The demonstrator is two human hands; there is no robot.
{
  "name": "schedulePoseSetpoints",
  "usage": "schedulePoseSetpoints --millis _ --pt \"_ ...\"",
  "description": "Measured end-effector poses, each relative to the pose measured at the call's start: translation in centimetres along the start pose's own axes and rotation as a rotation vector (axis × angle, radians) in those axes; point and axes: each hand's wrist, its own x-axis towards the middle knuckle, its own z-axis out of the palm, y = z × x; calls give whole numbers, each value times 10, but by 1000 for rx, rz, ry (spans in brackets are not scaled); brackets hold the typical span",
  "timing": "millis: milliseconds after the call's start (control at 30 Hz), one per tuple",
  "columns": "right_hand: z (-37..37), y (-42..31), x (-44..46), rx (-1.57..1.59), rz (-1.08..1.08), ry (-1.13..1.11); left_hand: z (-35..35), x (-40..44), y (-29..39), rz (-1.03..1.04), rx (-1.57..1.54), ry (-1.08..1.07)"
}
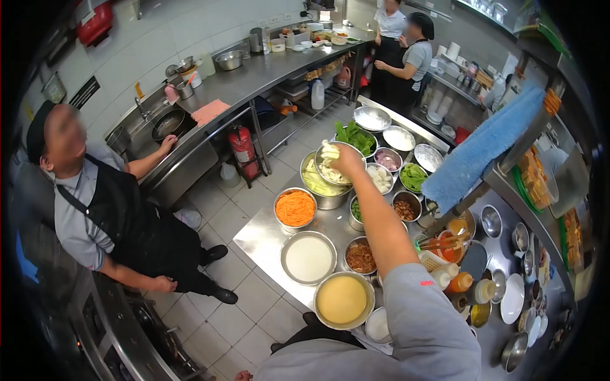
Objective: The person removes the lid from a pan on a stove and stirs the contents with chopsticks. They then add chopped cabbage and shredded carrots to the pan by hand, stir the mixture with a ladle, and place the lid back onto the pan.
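Note:
My right hand reaches over a small metal bowl of pale sliced pieces. Its fingers are closed on some of these pale pieces. That bowl overlaps a larger metal pot of shredded pale-green cabbage. A tub of shredded carrot stands to the left, and leafy greens sit just behind. At the bottom edge only a bit of my left hand shows, low beside my body, its fingers mostly cut off.
On the steel table stand bowls of white liquid and yellow batter, plus several ingredient tubs. A blue towel hangs at right, near squeeze bottles. A co-worker stands left by the sink; two people stand behind.

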Motion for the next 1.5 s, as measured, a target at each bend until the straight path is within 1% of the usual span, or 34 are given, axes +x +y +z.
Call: schedulePoseSetpoints --millis 100,167,200,233,300,333,367,400,433,467,533,600,633,700,733,767,800,833,900,967,1067,1100,1133,1167,1200,1233,1267,1300,1333,1367,1400,1433,1467,1500 --pt "-16 9 15 250 77 -75 -1 -45 18 -162 161 -80" --pt "-25 8 18 334 56 -78 9 -20 -101 -32 309 -62" --pt "-27 10 18 395 58 -108 15 -21 -106 31 385 -46" --pt "-27 13 18 457 63 -137 23 -30 -117 242 608 107" --pt "-26 22 19 537 61 -137 43 -61 -105 535 1132 619" --pt "-23 22 20 616 64 -130 32 -57 -93 528 1131 624" --pt "-46 -6 5 715 166 -147 16 -51 -79 51 559 289" --pt "-45 -3 6 765 199 -194 2 -49 -69 -394 -33 -52" --pt "-44 0 5 814 234 -242 -4 -48 -65 -398 -36 -48" --pt "-46 -4 3 814 231 -247 -6 -39 -65 -306 -30 -6" --pt "-52 -8 -1 897 194 -141 -1 -15 -70 -119 -21 76" --pt "-57 -14 -2 1114 273 -106 6 -9 -76 61 -11 161" --pt "-62 -14 -5 1222 308 -105 6 -11 -79 55 -15 163" --pt "-51 3 1 1236 283 -133 5 -10 -66 69 -122 92" --pt "-48 6 -1 1118 350 -131 7 -10 -61 68 -129 95" --pt "-45 8 -3 1000 413 -129 11 -12 -56 -55 -209 120" --pt "-42 8 -4 1131 351 -142 14 -15 -52 -181 -291 146" --pt "-41 10 -5 1210 357 -130 16 -20 -49 -186 -302 155" --pt "-44 8 -1 1240 339 -48 22 -30 -49 -208 -504 220" --pt "-53 11 3 1273 351 -4 23 -37 -51 -252 -509 214" --pt "-77 -6 5 1431 267 -51 23 -54 -67 -338 -517 203" --pt "-84 -16 1 1420 235 -3 25 -61 -71 -383 -518 195" --pt "-88 -22 1 1450 152 -72 29 -65 -76 -388 -550 214" --pt "-88 -24 2 1345 141 -78 33 -69 -80 -409 -550 249" --pt "-97 -42 -11 1296 206 -82 38 -78 -87 -440 -561 296" --pt "-93 -45 -15 1379 150 -163 40 -88 -88 -413 -568 317" --pt "-91 -61 -28 1408 184 -203 43 -100 -94 -394 -581 351" --pt "-87 -80 -44 1407 164 -268 47 -101 -125 -354 -536 362" --pt "-92 -124 -79 1430 173 -340 48 -119 -112 -340 -639 407" --pt "-80 -144 -100 1408 123 -441 57 -127 -134 -292 -611 481" --pt "-72 -170 -127 1360 56 -563 62 -142 -140 -291 -716 495" --pt "-53 -182 -149 1357 89 -627 69 -160 -146 -321 -761 527" --pt "-48 -225 -196 1313 143 -722 75 -180 -151 -346 -804 555" --pt "-13 -221 -213 1328 120 -799 86 -198 -164 -369 -837 587"
